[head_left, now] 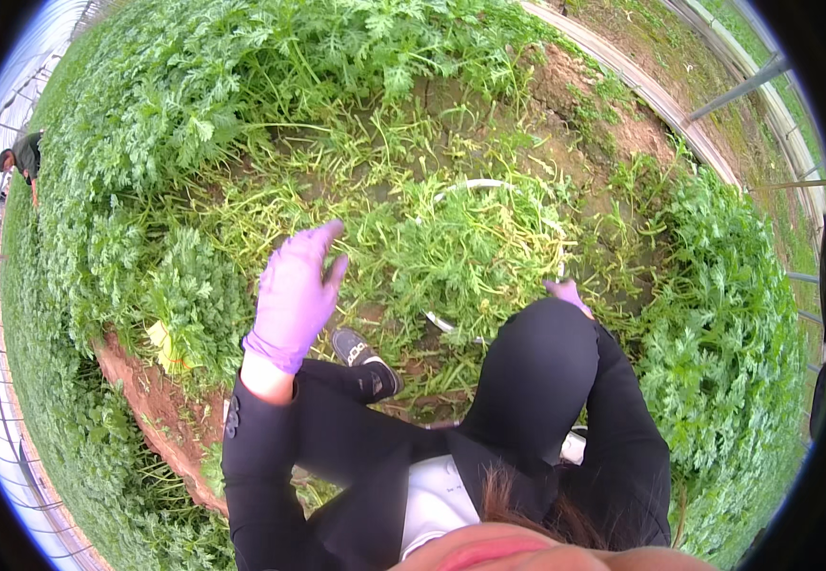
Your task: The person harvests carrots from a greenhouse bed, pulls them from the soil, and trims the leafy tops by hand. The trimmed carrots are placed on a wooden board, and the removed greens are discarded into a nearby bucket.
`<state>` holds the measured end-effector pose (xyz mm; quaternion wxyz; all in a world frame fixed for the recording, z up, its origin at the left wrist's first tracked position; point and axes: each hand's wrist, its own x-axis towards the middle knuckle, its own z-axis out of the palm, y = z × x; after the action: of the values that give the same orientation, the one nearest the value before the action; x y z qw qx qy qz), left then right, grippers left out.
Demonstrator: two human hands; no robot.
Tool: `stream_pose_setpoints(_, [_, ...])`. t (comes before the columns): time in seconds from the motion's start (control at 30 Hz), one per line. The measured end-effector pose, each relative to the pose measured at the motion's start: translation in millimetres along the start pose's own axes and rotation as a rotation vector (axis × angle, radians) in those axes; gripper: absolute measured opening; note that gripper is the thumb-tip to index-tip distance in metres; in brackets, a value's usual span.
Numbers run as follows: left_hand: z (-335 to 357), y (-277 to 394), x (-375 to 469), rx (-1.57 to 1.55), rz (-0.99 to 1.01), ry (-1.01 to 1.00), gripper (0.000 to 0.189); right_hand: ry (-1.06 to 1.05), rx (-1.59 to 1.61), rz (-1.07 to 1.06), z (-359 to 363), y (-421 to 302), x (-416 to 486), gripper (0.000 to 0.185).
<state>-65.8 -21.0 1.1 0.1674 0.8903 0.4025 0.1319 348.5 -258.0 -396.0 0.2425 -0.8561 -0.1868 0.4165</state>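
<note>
My left hand (297, 285), in a purple glove, is raised left of the middle, thumb and fingers apart, holding nothing that shows. My right hand (570, 291), gloved alike, is mostly hidden behind my right knee; its visible part is at the right edge of a round white rim (480, 183). Cut leafy greens (455, 246) with lobed leaves and some yellowed stems heap over that rim and hide most of it. Left of my left hand lies a bundle of greens (195, 285), its pale cut stems (164, 344) bound by a thin orange-red tie.
Dense standing greens (191, 93) surround the trampled ground. Bare soil (156, 414) shows at lower left. My shoe (363, 357) rests near the heap. Another person (23, 160) bends over the crop at far left. A metal pole (738, 89) of the greenhouse frame stands upper right.
</note>
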Motion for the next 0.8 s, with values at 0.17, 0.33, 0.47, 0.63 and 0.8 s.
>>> stream_pose_setpoints(0.17, [15.0, -21.9, -10.3, -0.013, 0.048, -0.181, 0.039, 0.138, 0.133, -0.086, 38.2, -42.7, 9.4, 0.042])
stream_pose_setpoints(0.33, [21.3, -16.0, 0.7, 0.021, 0.017, -0.257, 0.045, -0.040, 0.031, -0.432, 97.7, -164.3, 9.2, 0.040])
stream_pose_setpoints(0.47, [31.9, -24.4, -1.3, -0.079, -0.053, -0.338, 0.044, -0.232, -0.097, -0.407, 151.1, -271.0, 19.1, 0.039])
stream_pose_setpoints(0.63, [40.3, -32.4, -1.8, -0.111, -0.061, -0.418, 0.044, -0.337, 0.125, -0.365, 152.1, -275.5, 12.9, 0.085])
stream_pose_setpoints(0.8, [37.2, -25.8, -5.0, -0.254, -0.006, -0.629, 0.047, 0.071, 0.124, -0.439, 71.1, -153.8, -52.5, 0.057])
